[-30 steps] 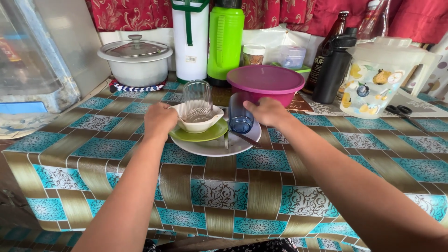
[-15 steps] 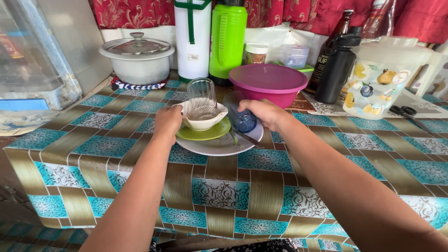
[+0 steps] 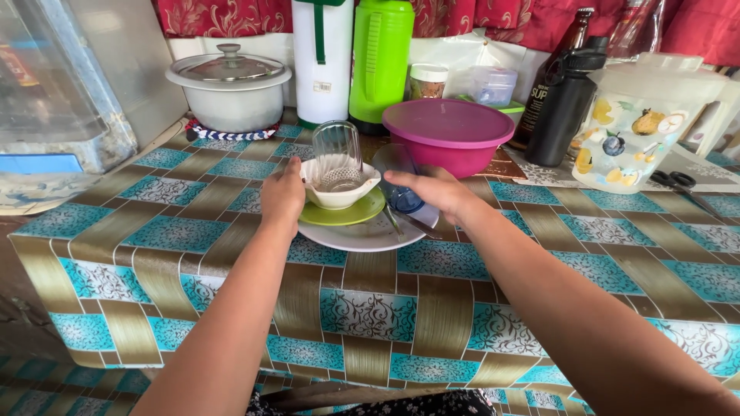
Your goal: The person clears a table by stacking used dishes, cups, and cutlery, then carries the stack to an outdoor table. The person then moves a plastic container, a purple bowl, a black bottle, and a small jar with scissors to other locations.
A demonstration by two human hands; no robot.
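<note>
A large white plate [image 3: 362, 237] carries a green plate [image 3: 356, 215], and on that sits a white bowl [image 3: 339, 198] with a clear glass [image 3: 336, 152] standing in it. My left hand [image 3: 282, 197] grips the left side of this stack, thumb at the bowl's rim. My right hand [image 3: 433, 189] is closed over a blue glass [image 3: 403, 200], which leans tilted on the right part of the white plate. Metal cutlery [image 3: 407, 221] lies on the plate under my right hand.
Behind the stack stands a purple bowl [image 3: 449, 135]. Along the back are a lidded white pot [image 3: 229, 86], a white flask [image 3: 322, 54], a green flask [image 3: 379, 58], a small jar [image 3: 428, 80], a black bottle [image 3: 563, 100] and a fruit-printed pitcher [image 3: 636, 123]. Scissors [image 3: 677, 186] lie far right.
The blue glass has gone from upright to tilted under my right hand, which has lowered over it. My left hand stays on the stack's left side.
</note>
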